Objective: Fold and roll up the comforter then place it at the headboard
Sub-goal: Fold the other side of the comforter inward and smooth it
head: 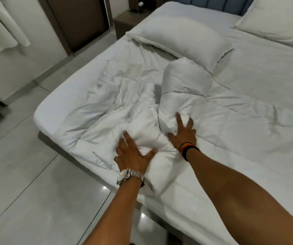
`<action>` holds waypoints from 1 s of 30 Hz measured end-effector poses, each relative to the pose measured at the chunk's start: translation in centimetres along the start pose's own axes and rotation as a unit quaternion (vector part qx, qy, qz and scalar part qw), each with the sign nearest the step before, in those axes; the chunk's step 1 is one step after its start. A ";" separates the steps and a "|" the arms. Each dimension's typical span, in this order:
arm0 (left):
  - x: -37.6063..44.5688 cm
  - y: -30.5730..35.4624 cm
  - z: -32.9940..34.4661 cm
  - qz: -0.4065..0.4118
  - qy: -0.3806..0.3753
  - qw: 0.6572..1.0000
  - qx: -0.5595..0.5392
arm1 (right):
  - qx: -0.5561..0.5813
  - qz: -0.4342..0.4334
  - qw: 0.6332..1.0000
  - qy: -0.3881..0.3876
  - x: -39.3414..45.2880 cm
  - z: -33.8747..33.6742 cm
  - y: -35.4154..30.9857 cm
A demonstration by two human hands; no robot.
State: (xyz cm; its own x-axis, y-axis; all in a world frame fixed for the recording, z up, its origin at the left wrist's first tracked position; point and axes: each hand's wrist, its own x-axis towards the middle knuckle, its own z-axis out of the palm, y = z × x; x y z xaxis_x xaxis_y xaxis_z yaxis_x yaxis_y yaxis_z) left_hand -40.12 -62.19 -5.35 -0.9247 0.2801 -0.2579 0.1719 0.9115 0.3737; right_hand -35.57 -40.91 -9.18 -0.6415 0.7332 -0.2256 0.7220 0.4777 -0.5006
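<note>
Comforter (183,89) lies half-rolled and rumpled mid-bed, well short of the headboard (209,4), with left hand (133,154) and right hand (184,133) spread flat, pressing it, rolling unfinished.

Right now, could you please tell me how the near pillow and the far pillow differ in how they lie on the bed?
The near pillow lies mid-bed, askew, beside the bunched comforter; the far pillow sits at the headboard. The near pillow shows whole, while the far pillow is cut off by the picture's edge. The near pillow's corner touches the comforter; the far pillow lies apart from it. Both are white and lie flat.
</note>
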 end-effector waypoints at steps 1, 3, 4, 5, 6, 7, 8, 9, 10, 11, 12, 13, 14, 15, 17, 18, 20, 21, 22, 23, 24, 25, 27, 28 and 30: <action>0.7 -0.2 0.0 -0.017 -0.006 1.000 -0.023 | 0.003 -0.004 1.000 0.005 0.3 -0.3 0.0; 2.2 -0.2 -0.2 -0.046 -0.029 0.996 -0.074 | 0.023 -0.023 0.999 0.023 0.4 -0.9 -0.3; 2.9 0.0 -0.3 -0.050 -0.046 0.993 -0.097 | 0.037 -0.033 0.998 0.035 0.4 -1.2 -0.7; 3.6 0.2 -0.6 -0.043 -0.062 0.990 -0.118 | 0.054 -0.040 0.997 0.048 0.4 -1.4 -1.3; 4.2 0.5 -1.3 -0.022 -0.065 0.987 -0.143 | 0.076 -0.043 0.994 0.059 0.4 -1.5 -2.2; 4.9 1.0 -2.4 0.007 -0.047 0.985 -0.164 | 0.104 -0.048 0.991 0.072 0.7 -1.8 -3.4; 5.6 1.4 -3.9 0.039 -0.012 0.983 -0.180 | 0.140 -0.054 0.985 0.087 1.1 -2.1 -4.9; 6.4 1.5 -5.7 0.070 0.037 0.978 -0.195 | 0.184 -0.059 0.976 0.101 1.6 -2.5 -6.5; 7.7 1.4 -7.7 0.093 0.090 0.970 -0.207 | 0.233 -0.062 0.963 0.119 2.4 -3.1 -8.4; 9.1 0.9 -10.0 0.108 0.138 0.960 -0.219 | 0.279 -0.068 0.947 0.144 3.3 -3.7 -10.5; 10.7 0.1 -12.3 0.119 0.187 0.946 -0.237 | 0.324 -0.076 0.928 0.169 4.2 -4.3 -12.7; 12.4 -1.0 -14.4 0.128 0.234 0.932 -0.247 | 0.361 -0.084 0.910 0.187 5.1 -4.8 -14.8; 13.9 -2.3 -16.1 0.139 0.275 0.921 -0.237 | 0.387 -0.088 0.898 0.192 5.7 -4.6 -16.5; 15.4 -3.7 -17.4 0.142 0.304 0.918 -0.210 | 0.398 -0.092 0.896 0.173 6.4 -4.0 -17.8; 17.8 -5.9 -17.7 0.116 0.296 0.940 -0.125 | 0.317 -0.094 0.941 0.069 7.1 -1.3 -18.8; 18.6 -6.8 -17.0 0.092 0.245 0.962 -0.076 | 0.219 -0.084 0.972 -0.015 7.2 0.5 -18.5; 19.4 -8.8 -15.0 0.046 0.110 0.993 -0.007 | 0.074 -0.029 0.983 -0.166 6.7 3.4 -17.5; 19.6 -9.8 -14.4 0.031 0.082 0.996 -0.007 | 0.067 0.002 0.979 -0.192 6.2 4.4 -17.4; 19.8 -10.9 -14.1 0.024 0.097 0.994 -0.033 | 0.085 0.024 0.979 -0.183 5.6 5.2 -17.6; 20.2 -12.0 -14.2 0.018 0.145 0.985 -0.087 | 0.105 0.033 0.983 -0.145 4.9 5.8 -18.1; 21.0 -12.9 -14.7 0.011 0.203 0.969 -0.139 | 0.117 0.028 0.989 -0.090 4.0 6.2 -18.6; 22.2 -13.9 -15.4 -0.003 0.246 0.952 -0.184 | 0.127 0.013 0.991 -0.033 3.3 6.5 -19.4; 25.7 -15.7 -17.3 -0.048 0.232 0.934 -0.267 | 0.136 -0.035 0.988 0.059 2.2 6.4 -21.2; 27.8 -16.5 -18.0 -0.079 0.187 0.933 -0.297 | 0.119 -0.062 0.986 0.095 2.2 6.3 -22.5; 31.7 -17.0 -18.7 -0.115 0.052 0.943 -0.307 | 0.072 -0.112 0.982 0.134 3.0 6.1 -25.7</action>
State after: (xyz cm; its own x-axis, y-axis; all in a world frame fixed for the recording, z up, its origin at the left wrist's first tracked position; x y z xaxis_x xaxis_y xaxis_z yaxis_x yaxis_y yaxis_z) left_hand -78.69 -74.45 -3.26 -0.9473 0.0362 -0.3182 -0.2370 0.5890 0.7726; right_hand -57.65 -53.91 -2.06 -0.6748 0.7278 0.1221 0.5141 0.5823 -0.6298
